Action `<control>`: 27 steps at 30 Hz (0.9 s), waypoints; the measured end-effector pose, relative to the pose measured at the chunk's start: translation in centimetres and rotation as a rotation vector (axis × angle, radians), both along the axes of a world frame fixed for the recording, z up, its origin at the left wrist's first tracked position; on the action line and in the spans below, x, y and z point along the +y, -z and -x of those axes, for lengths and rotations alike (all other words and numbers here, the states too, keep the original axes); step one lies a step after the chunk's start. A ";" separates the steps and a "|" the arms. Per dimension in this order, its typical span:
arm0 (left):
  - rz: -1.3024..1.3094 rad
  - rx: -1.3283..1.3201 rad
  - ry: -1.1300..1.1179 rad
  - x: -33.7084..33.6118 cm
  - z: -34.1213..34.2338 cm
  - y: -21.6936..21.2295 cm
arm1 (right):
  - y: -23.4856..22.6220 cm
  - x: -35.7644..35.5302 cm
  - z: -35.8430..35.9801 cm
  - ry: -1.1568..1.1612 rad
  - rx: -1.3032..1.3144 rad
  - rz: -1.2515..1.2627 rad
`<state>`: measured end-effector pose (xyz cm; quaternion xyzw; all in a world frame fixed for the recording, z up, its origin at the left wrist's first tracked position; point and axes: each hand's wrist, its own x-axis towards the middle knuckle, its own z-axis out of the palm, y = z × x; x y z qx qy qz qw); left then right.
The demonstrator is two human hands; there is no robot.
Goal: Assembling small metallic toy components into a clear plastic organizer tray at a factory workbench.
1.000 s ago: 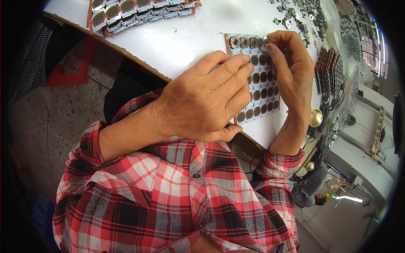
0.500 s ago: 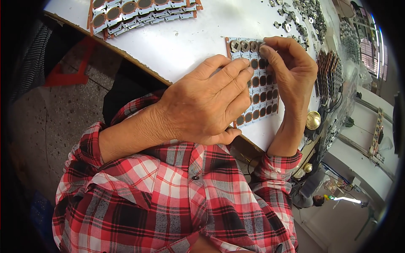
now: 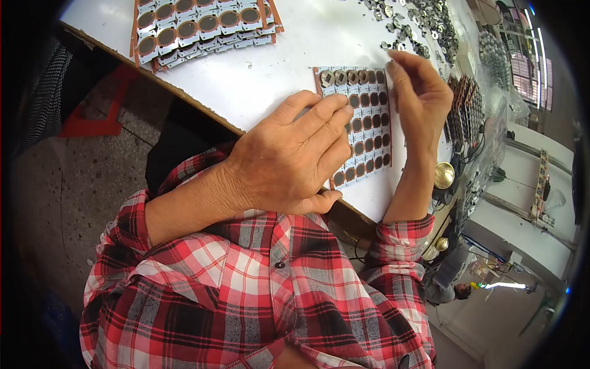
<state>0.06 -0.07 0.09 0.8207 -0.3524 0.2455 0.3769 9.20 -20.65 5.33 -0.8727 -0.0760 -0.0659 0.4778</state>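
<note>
Sheet [image 3: 371, 134], one: lying flat on the white counter [image 3: 233, 80], close to its near edge, partly under the left hand [image 3: 289, 157]; rectangular, thin, its long axis running near to far, with the far end set slightly to the left of the near end. Face pale blue-white, divided into small joined units; each exposed unit in the nearer rows bears a dark, matt disc [image 3: 367, 122] with a copper-coloured ring. Reddish-brown strip [image 3: 318, 80] along the left edge. Caps [image 3: 339, 77], several: round, shiny grey metal, side by side in the far row, at its left part. Left hand: palm down, laid over the left part of the sheet; forefinger slightly parted from the next, the other fingers pressed together, tips on the sheet, thumb reaching toward the counter edge. Right hand [image 3: 421, 92]: just beside the far right corner of the sheet; fingers bent, thumb and forefinger tips close together; whether they pinch anything cannot be told. Stack [image 3: 203, 24], far left: similar sheets, layered unevenly, discs uppermost. Pile [image 3: 436, 31], far right: small, loose metal pieces, bright and dark, scattered at its left margin. Upright batch [image 3: 464, 114], right: thin, brownish pieces packed closely. Dome [image 3: 444, 176], right of the right forearm: rounded, polished, gold-coloured. Shirt [image 3: 246, 289]: checked cloth, red, black, grey and white. Floor [image 3: 80, 178], left: speckled, grey.
</note>
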 end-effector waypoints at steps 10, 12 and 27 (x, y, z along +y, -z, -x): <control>0.010 -0.012 -0.004 -0.1 0.0 0.0 | 1.1 -1.4 -3.5 -0.061 -0.502 0.602; 0.019 -0.009 -0.005 -0.1 0.1 0.1 | 0.2 -1.2 -2.0 0.005 -0.314 0.372; -0.008 0.040 0.023 0.3 0.0 -0.4 | -0.1 -0.3 1.8 -0.024 0.200 -0.196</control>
